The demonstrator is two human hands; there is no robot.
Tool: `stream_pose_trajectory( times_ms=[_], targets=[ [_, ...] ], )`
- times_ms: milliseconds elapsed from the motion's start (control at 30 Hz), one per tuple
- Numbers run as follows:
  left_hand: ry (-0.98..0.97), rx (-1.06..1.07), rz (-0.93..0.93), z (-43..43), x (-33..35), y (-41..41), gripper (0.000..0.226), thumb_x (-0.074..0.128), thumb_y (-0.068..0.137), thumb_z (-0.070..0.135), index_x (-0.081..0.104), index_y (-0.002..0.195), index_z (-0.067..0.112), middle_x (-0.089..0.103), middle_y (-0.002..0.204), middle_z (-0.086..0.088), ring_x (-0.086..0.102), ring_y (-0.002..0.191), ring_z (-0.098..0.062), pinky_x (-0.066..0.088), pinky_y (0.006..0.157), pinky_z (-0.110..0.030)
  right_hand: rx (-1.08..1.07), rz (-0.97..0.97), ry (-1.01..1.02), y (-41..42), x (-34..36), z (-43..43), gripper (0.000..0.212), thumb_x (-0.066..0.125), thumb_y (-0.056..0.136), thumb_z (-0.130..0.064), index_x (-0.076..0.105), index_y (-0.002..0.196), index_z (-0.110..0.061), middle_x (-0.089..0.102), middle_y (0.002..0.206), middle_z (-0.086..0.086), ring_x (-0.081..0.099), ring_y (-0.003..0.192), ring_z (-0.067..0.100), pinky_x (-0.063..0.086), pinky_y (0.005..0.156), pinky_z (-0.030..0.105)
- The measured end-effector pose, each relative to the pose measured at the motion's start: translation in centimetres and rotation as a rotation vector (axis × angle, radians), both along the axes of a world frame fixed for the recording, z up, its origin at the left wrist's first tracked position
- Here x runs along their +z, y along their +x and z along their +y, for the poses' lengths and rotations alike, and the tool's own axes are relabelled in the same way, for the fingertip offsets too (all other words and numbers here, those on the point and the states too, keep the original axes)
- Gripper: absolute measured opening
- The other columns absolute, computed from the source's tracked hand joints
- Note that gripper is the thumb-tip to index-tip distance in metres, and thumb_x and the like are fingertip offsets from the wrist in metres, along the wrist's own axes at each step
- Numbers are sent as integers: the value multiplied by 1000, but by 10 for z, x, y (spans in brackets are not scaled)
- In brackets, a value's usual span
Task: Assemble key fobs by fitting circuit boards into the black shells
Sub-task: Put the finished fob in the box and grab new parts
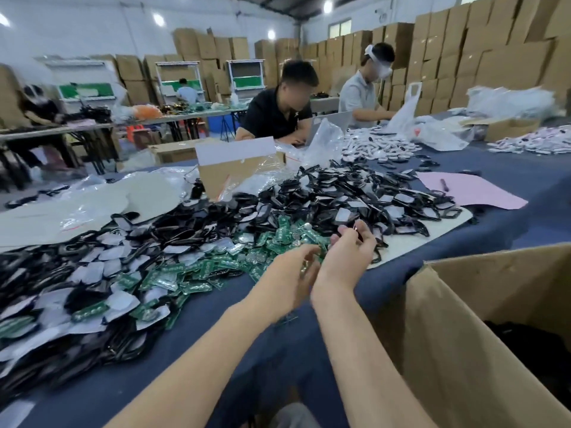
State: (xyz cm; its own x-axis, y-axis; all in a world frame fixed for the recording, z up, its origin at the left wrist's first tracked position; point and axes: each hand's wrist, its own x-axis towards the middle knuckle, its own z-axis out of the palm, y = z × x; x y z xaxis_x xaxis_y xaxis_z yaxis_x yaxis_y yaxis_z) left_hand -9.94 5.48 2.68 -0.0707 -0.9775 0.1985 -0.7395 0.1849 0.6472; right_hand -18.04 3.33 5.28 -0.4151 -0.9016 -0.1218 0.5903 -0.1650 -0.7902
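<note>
Blue table (pixel 216 319), left hand (pixel 290 273), right hand (pixel 349 254) — over circuit boards (pixel 278 239)

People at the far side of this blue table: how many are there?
2. A person in a black shirt sits at the far edge, a person in a light shirt farther right. Others may be hidden.

I am looking into a factory hall, an assembly and packing workshop. Stacked brown cardboard boxes (pixel 463 57) stand high along the back and right walls. On the long table with dark blue cloth (pixel 525 186) lie heaps of black plastic shells (pixel 340 193) and green circuit boards (pixel 200 270). Across it sit a worker in a black shirt (pixel 275 115) and a worker in a light grey shirt (pixel 358 94), both busy with parts.
</note>
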Motion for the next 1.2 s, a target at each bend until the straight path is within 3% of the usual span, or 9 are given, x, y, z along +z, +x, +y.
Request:
stream_pose_trajectory(
  times_ms=[233,400,500,567,700,800,1033,1100,1200],
  targets=[
    [61,123,-584,9,-46,89,46,42,103,34,42,147,22,41,149,-2,38,132,-27,31,110,-37,190,227,-67,80,-4,-7,20,42,103,-14,52,108,-30,57,104,4,48,73,14,38,64,30],
    [2,30,-889,-12,-46,107,35,37,103,18,51,133,11,48,138,-11,43,123,-30,36,107,-38,247,366,-129,104,-4,-18,24,42,104,-15,51,102,-37,58,101,3,49,72,13,39,63,26],
    [-238,-4,-1040,-13,-42,116,30,45,100,22,64,122,17,63,126,-3,54,120,-22,41,104,-30,289,414,-153,112,-1,-24,24,42,104,-15,51,103,-37,58,101,3,48,68,9,38,59,23],
    [-203,30,-841,-11,-41,120,29,43,100,18,63,118,12,63,122,-6,52,117,-25,41,93,-29,311,447,-167,121,1,-26,23,42,103,-14,52,105,-34,59,99,1,49,62,3,39,57,19],
    [-152,358,63,1,-27,143,29,48,95,11,50,76,33,59,80,0,56,82,-25,50,76,-44,483,535,-300,155,13,-16,22,43,102,-15,54,106,-33,59,94,-8,49,57,-6,39,57,15],
    [-225,568,624,19,-16,173,26,50,102,10,53,77,18,59,60,11,51,58,-13,46,57,-35,620,584,-404,190,24,-11,21,45,100,-15,55,105,-32,60,94,-8,51,56,-7,40,54,9],
    [-495,820,1182,73,10,273,14,53,103,22,59,96,11,74,77,-1,62,54,-12,50,47,-24,912,876,-270,260,1,-27,21,43,102,-16,54,116,-26,58,94,-3,48,58,7,41,53,23],
    [-556,883,1259,85,12,299,13,56,102,22,58,91,15,65,67,3,54,49,-9,46,44,-22,915,1181,-350,275,-14,-35,26,45,103,-19,54,127,-22,58,116,4,61,89,20,52,73,34],
    [-638,919,1295,100,10,328,14,62,99,25,57,87,20,54,64,7,48,47,-7,43,43,-20,937,1687,-559,297,-28,-41,42,48,104,-25,45,146,-23,43,147,10,45,130,32,42,106,46]
  ],
)
